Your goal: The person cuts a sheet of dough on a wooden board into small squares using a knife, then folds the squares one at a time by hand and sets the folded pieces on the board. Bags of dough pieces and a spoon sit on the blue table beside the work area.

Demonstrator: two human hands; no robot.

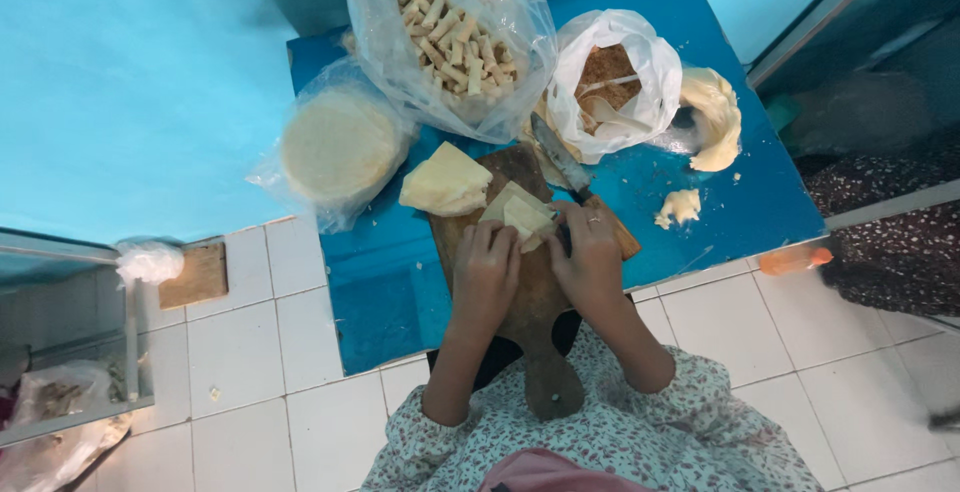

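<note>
Both hands pinch a thin pastry sheet [522, 214] on the wooden board [535, 302]; left hand [487, 270], right hand [590, 257]; fold gently, edges aligned, fingertips light, lest it tear.

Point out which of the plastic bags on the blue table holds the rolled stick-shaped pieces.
The big clear bag at the top middle, open and full of pale rolled sticks. The white bag to its right holds brown filling; the left bag wraps a flat round stack.

Blue table [700, 202] under board [530, 302], bags [450, 32]
</note>
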